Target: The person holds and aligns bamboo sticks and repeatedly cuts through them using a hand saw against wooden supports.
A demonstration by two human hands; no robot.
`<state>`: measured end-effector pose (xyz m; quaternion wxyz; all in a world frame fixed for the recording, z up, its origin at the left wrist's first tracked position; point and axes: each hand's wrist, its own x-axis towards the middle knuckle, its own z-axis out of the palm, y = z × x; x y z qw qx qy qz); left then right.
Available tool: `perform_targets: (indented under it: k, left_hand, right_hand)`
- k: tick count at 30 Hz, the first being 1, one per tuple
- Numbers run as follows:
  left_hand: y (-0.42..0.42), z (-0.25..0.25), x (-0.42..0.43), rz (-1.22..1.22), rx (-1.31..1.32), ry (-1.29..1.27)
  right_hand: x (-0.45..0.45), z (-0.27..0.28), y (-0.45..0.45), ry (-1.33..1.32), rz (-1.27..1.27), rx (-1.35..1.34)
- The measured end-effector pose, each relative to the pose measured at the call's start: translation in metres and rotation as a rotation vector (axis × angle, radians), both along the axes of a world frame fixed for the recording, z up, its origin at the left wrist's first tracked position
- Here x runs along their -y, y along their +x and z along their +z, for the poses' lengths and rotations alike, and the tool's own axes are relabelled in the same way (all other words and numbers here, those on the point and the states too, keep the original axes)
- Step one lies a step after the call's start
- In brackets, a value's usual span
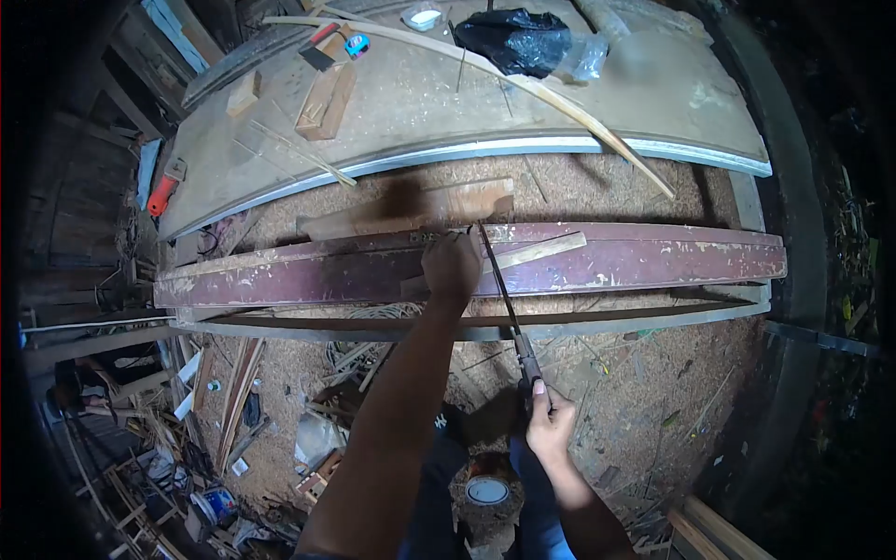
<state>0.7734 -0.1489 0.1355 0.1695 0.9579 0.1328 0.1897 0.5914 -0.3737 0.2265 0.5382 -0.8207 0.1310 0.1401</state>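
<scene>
My right hand [549, 420] is closed around the handle of a long, thin, dark-bladed tool [505, 297]; its kind is unclear. The blade slants up and away across a worn maroon plank [653, 257]. Close by the blade's far end, my left hand [453, 266] rests on the plank with its fingers curled; what they grip is hidden. A pale wooden strip [541, 252] lies at a slant on the plank, passing under the blade and near my left wrist. Just beyond my left fingers lies a brown wooden piece [476, 198], partly shadowed.
A wide board [653, 112] behind carries a wood block [327, 101], a blue tape measure [357, 45], a black plastic bag [513, 39] and a long curved strip [560, 98]. A red-handled tool [166, 187] lies left. Shavings cover the ground; a can [487, 490] stands between my legs.
</scene>
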Motion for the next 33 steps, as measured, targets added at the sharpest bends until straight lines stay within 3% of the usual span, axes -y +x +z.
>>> perform_targets:
  k: [3,6,8,9,15,20,33]
  left_hand:
    - [0.004,0.005,0.003,0.027,0.048,0.061]
    - [0.003,0.006,0.003,0.066,0.009,-0.033]
    - [0.006,0.008,0.003,0.070,0.006,0.007]
    - [0.007,0.007,0.002,0.075,-0.011,0.002]
    - [0.011,0.018,0.004,0.200,-0.141,-0.138]
    - [0.008,-0.003,0.004,0.143,-0.039,0.005]
    - [0.009,0.011,0.007,0.196,-0.041,-0.059]
  right_hand:
    - [-0.003,0.006,0.001,0.096,-0.084,-0.035]
    - [-0.006,0.021,0.000,0.165,-0.111,-0.115]
    - [-0.002,0.025,-0.010,0.226,-0.141,0.094]
    - [0.000,0.033,-0.008,0.301,-0.163,0.009]
    - [-0.012,-0.006,0.039,0.177,-0.062,0.007]
    - [-0.013,-0.038,0.043,0.162,-0.013,-0.034]
    - [-0.032,-0.043,0.047,0.152,0.040,0.032]
